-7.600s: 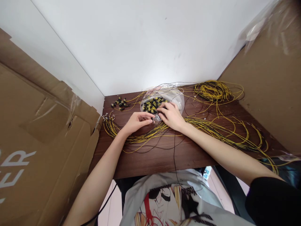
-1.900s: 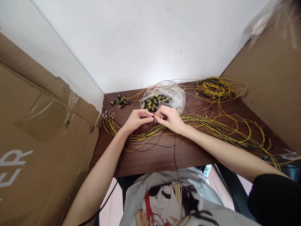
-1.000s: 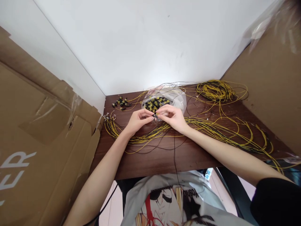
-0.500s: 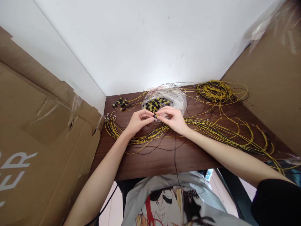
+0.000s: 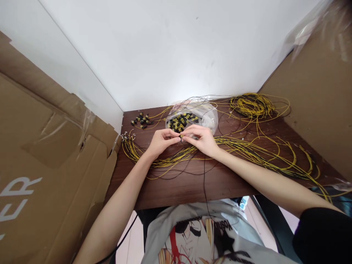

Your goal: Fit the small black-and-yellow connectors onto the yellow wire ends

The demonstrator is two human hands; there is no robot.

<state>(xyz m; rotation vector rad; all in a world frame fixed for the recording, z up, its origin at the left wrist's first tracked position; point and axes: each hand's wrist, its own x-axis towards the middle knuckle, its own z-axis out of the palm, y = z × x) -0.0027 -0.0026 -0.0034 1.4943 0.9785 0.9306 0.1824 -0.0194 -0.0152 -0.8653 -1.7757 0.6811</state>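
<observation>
And here's the outfit: a pale grey top at the near edge, soft and creased, with one big graphic across the front. Look at that, a drawn figure in white and black line work, and down its left side a bold red strip! Over to the right, a chunky black star shape, with dark lettering beyond it that opens "Yosh", the rest tough to read. More black script nearer still, too small to make out. Far right, a wide, solid black sleeve, ending around the elbow! Past it, a bare right forearm; the left hand and right hand are bare too.
</observation>
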